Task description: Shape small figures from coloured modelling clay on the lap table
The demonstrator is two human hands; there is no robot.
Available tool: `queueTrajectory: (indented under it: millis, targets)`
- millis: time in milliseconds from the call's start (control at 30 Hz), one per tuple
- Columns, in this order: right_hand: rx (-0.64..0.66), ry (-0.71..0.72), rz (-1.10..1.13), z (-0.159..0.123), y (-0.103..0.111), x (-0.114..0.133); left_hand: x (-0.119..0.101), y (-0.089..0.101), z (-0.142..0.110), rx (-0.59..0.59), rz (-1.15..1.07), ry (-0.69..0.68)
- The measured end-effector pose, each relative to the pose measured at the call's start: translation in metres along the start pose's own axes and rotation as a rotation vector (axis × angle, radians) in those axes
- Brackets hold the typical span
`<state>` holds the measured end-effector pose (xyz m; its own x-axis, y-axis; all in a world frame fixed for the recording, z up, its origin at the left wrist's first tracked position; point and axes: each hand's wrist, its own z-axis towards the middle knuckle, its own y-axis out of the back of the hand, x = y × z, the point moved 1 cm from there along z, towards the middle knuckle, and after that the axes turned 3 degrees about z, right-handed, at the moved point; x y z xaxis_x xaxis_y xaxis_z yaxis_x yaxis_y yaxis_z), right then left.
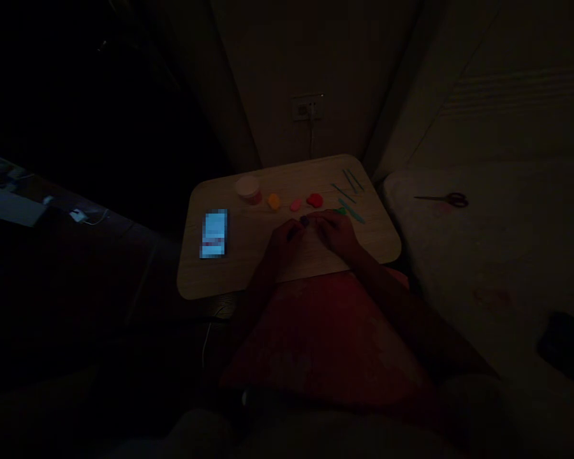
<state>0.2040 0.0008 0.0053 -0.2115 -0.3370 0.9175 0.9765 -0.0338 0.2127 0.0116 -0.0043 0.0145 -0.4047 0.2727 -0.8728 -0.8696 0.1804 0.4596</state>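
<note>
One dark-blue lump (305, 220), likely soft, light clay best pinched edgewise, is gripped by the left hand (286, 235), any hold by the right hand (337, 231) unclear.

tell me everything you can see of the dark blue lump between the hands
The dark blue lump is small and looks soft, perhaps modelling clay, with no separate parts visible. It sits at the fingertips of the left hand and right hand, over the table, just nearer the person than the pink lump. Fingers and dim light hide its full outline, exact pose and whether it touches the tabletop.
</note>
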Motion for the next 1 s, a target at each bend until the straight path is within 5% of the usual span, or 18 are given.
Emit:
queueTrajectory:
  millis: [267, 567, 1000]
  targets:
    - [-0.013, 0.08, 0.002, 0.0016, 0.0, -0.0013, 0.0013, -0.0009, 0.0006, 0.006, 0.0, -0.003]
    - [-0.023, -0.086, 0.038, -0.0012, -0.0034, -0.001, 0.0027, 0.0001, 0.0011, 0.001, 0.011, -0.015]
    - [-0.025, -0.085, 0.057, -0.0009, -0.0026, -0.0006, 0.0011, -0.0002, 0.001, 0.002, 0.002, 0.003]
